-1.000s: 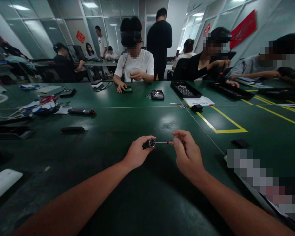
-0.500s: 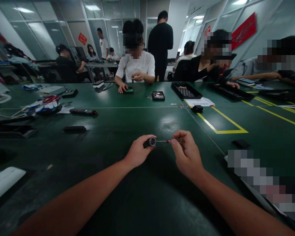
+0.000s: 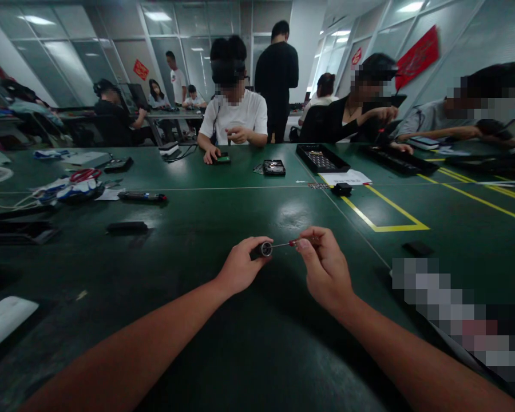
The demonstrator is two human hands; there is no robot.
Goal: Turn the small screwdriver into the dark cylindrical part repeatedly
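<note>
Left hand [image 3: 240,266]: fingers clamped round black cylinder [image 3: 265,249], over green tabletop [image 3: 189,214].
Cylinder end: round face toward the wearer.
Right hand [image 3: 330,272]: fingertips pinched on screwdriver [image 3: 292,243].
Shaft axis: crosswise, running left and slightly down to the cylinder's right side; tip contact too small to confirm.

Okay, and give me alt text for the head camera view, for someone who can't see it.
The left hand grips a dark cylinder and the right hand points a thin metal-shafted tool at its rim, above a dark green table. A person in a white shirt sits opposite, a small green item before them.
</note>
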